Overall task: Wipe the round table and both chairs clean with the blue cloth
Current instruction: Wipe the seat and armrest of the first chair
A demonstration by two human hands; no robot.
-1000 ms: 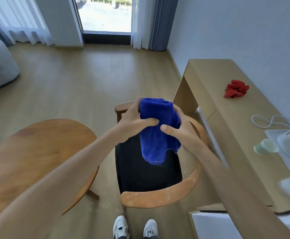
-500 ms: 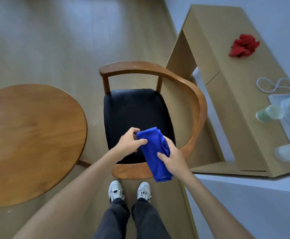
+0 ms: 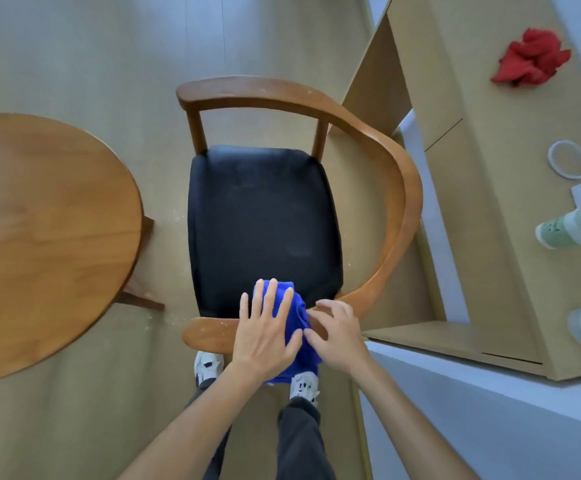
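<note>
A: How is the blue cloth (image 3: 297, 318) held at the grip?

B: The left hand (image 3: 265, 336) is laid flat on it, fingers straight and spread, so the cloth is pressed onto the curved wooden rail of the chair (image 3: 405, 188). The right hand (image 3: 337, 336) is set just beside, fingertips curled in and pinching the cloth's edge. A steadying or gathering pinch is judged likely, so that the pad does not slide off the narrow rail.

A: Where is the cloth lying, then?

B: It is draped over the near part of the rail, partly over the seat's near edge, with its lower end hanging toward the white shoes (image 3: 209, 363). A soft, thick, bunched fabric is suggested.

A: And the chair?

B: A black padded seat, matte, is ringed by a smooth bent-wood armrest on slim posts. Pale specks are seen on the rail near the left hand, which may be why wiping is started there.

A: What lies further out?

B: The round table (image 3: 47, 237), glossy warm wood, is to the left, apart from the chair. To the right stands a pale counter (image 3: 490, 202) carrying a crumpled red cloth (image 3: 531, 58). A second chair is not in view.
</note>
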